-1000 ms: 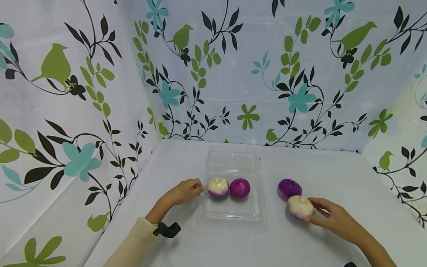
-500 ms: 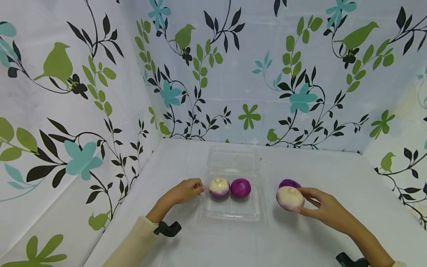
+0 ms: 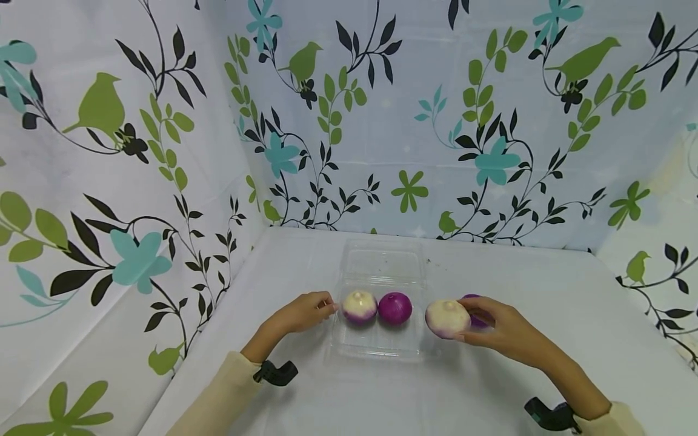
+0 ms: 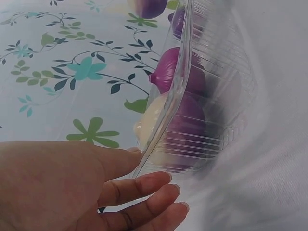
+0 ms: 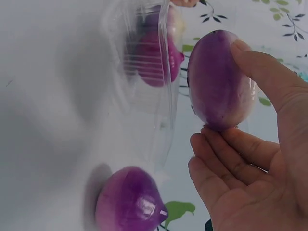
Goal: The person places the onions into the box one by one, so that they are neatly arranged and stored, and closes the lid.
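Beside clear ribbed plastic box [image 3: 382, 344] | right hand [image 3: 507, 330] pinches glossy rounded white-purple bulb [image 3: 446, 319] | left hand [image 3: 305, 311] pinches rim [image 4: 179, 84]

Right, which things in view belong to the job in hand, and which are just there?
Likely in the job:
pale-topped vegetable in the right hand
open clear container, left hand at its edge
second pale-topped vegetable and magenta vegetable inside it
purple vegetable on the table

Just there:
patterned backdrop
dark specks
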`<state>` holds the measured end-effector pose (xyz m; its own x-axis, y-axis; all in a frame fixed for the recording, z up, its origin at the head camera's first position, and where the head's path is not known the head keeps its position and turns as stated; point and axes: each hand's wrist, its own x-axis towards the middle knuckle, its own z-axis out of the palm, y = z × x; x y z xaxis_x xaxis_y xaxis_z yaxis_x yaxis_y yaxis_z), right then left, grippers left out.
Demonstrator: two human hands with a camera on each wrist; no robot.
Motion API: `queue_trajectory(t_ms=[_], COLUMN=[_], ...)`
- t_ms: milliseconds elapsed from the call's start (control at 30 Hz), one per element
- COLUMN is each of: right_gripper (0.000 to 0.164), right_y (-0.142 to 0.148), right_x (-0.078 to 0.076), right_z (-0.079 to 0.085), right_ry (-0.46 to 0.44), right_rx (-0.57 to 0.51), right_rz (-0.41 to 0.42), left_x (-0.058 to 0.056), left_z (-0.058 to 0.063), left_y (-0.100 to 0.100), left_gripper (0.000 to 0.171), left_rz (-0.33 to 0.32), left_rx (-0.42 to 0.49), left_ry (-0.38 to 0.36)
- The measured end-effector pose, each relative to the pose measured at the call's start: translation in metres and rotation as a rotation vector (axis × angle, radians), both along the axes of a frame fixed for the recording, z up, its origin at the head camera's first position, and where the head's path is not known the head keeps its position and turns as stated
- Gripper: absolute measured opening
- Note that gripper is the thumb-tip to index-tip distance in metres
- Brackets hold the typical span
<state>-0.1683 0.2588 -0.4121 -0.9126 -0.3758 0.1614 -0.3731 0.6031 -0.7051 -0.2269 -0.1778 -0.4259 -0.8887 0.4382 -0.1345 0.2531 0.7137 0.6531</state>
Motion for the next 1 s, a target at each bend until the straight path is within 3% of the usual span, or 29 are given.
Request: queue_trajectory(t_ms=[533,1000], right_gripper=[0.071,0.067], right_y=[-0.047,-0.094], right_x=[-0.014,-0.022], right_z=[0.012,0.009], right_ry=[0.012,-0.078], right_rx=[0.145,0.140], right_rz=[0.116,0.192], left_x=[-0.001,0.000], left_z=[-0.002,-0.002], left_y=[0.001,0.001], left_gripper=[0.027,0.025], left_rz=[0.007,0.012], left_rx=[0.005,0.008], left_ry=[-0.008,-0.009])
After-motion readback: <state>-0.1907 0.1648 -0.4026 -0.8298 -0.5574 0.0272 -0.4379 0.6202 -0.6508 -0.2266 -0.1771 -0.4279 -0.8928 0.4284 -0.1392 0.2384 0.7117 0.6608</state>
